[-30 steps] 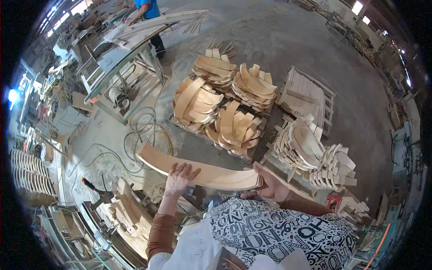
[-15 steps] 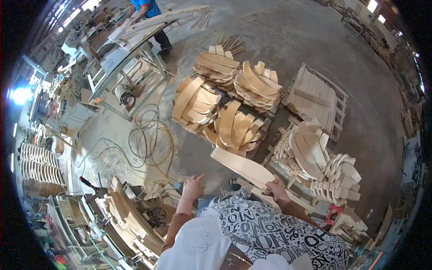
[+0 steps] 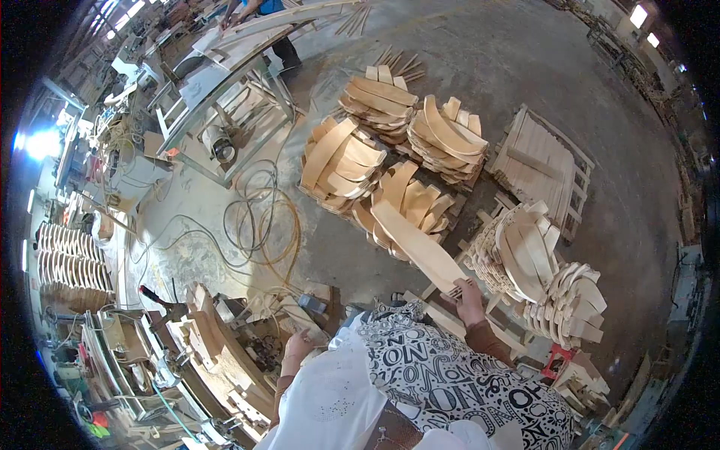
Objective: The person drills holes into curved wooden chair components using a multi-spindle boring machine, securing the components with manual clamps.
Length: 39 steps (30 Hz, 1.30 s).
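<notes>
A long, gently curved wooden slat (image 3: 420,244) extends up and left from my right hand (image 3: 469,301), whose fingers are wrapped round its near end. Its far end overlaps a stack of similar curved pieces (image 3: 397,187) in this view. My left hand (image 3: 298,346) is low on the left, holding nothing, with its fingers apart. It is beside a pale wooden board (image 3: 302,315) and a small grey-blue object (image 3: 312,304) at the edge of the cluttered bench.
More stacks of curved wooden parts (image 3: 450,139) stand ahead and to the right (image 3: 521,251). Behind them is a pallet of flat slats (image 3: 540,169). Coiled hoses (image 3: 259,225) lie on the floor. At the far left a person (image 3: 262,7) works by a table (image 3: 225,71).
My right hand has swung the slat's far end upward and rightward, over the stack. My left hand has dropped down and left toward the bench. The view has shifted slightly.
</notes>
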### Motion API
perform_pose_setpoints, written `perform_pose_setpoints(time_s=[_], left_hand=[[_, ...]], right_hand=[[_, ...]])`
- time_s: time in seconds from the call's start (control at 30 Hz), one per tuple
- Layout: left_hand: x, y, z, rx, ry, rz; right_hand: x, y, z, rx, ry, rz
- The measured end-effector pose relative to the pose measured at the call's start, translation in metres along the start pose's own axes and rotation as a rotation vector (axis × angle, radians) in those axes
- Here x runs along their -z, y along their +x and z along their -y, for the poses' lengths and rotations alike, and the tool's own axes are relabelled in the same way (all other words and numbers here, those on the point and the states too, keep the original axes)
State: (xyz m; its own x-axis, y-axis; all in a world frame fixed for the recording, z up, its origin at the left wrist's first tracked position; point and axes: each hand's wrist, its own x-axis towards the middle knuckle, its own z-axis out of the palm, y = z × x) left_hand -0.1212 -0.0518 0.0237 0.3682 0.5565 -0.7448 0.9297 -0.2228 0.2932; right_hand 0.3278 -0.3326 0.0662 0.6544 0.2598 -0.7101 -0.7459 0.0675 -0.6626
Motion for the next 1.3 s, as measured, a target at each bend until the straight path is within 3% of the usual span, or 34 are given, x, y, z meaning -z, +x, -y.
perform_pose_setpoints(time_s=[0.17, 0.23, 0.33, 0.57, 0.67, 0.7, 0.8, 0.97, 1.03, 1.13, 1.23, 1.27, 1.3], left_hand=[[0.036, 0.009, 0.001, -0.013, -0.148, -0.146], [0.054, 0.017, 0.001, -0.161, -0.144, -0.279], [0.062, 0.017, 0.017, -0.168, -0.114, -0.304], [0.065, 0.019, 0.055, 0.033, -0.126, -0.003], [0.071, 0.035, 0.06, 0.015, -0.251, -0.02], [0.073, 0.04, 0.064, 0.018, -0.256, -0.026], [0.095, 0.077, 0.056, 0.203, -0.762, 0.061], [0.159, 0.116, 0.019, 0.2, -0.489, -0.112], [0.184, 0.124, -0.001, 0.193, -0.374, -0.223], [0.232, 0.129, -0.031, 0.223, -0.482, -0.188], [0.245, 0.134, -0.046, 0.218, -0.572, -0.244], [0.251, 0.137, -0.051, 0.198, -0.602, -0.249], [0.257, 0.133, -0.061, 0.261, -0.444, -0.239]], right_hand=[[-0.043, 0.017, -0.015, -0.05, 0.116, 0.054], [-0.072, 0.016, -0.01, 0.002, 0.121, 0.079], [-0.111, 0.01, -0.008, -0.046, 0.169, 0.099], [-0.176, 0.04, 0.0, -0.023, 0.207, 0.104], [-0.219, 0.059, 0.039, 0.046, 0.186, 0.145], [-0.229, 0.082, 0.046, 0.051, 0.21, 0.189], [-0.281, 0.143, 0.095, 0.043, 0.194, 0.219], [-0.367, 0.267, 0.18, 0.229, 0.174, 0.34], [-0.393, 0.319, 0.216, 0.197, 0.177, 0.378], [-0.43, 0.411, 0.258, 0.06, 0.228, 0.449], [-0.453, 0.526, 0.249, 0.098, 0.125, 0.271], [-0.455, 0.557, 0.234, 0.324, -0.1, 0.245], [-0.455, 0.574, 0.225, 0.55, -0.323, 0.218]])
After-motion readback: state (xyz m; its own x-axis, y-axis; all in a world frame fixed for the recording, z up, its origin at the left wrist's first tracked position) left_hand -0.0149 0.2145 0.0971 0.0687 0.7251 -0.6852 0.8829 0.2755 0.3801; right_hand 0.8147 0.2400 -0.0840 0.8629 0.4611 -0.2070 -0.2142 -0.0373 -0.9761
